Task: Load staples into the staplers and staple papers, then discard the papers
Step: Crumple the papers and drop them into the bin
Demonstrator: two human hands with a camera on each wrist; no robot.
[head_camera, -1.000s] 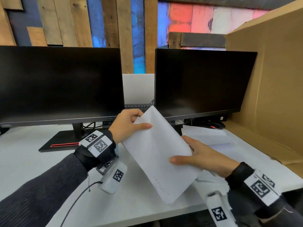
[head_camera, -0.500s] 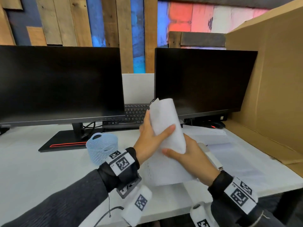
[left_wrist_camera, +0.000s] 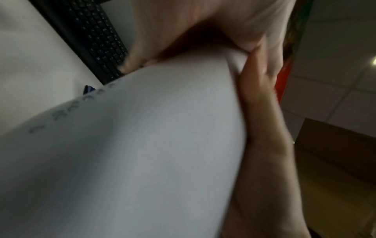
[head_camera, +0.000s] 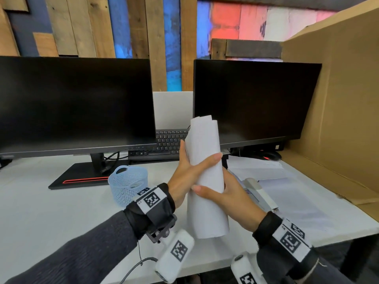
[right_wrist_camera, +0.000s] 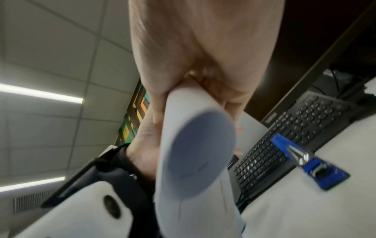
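Observation:
A bundle of white paper, rolled into an upright tube, stands above the desk's middle. My left hand grips its upper half, thumb across the front. My right hand grips it lower down from the right, thumb on the front. The left wrist view shows the curved sheet with a row of small grey marks along one edge. The right wrist view looks into the roll's open end. A white stapler lies on the desk just right of my hands. A blue stapler lies by the keyboard.
A pale blue mesh basket stands left of my hands. Loose sheets lie on the white desk at the right. Two dark monitors and a keyboard line the back. A big cardboard box walls the right side.
The paper was a flat tilted sheet between my hands; both hands have rolled it into an upright tube. My left hand has moved right, uncovering the blue basket.

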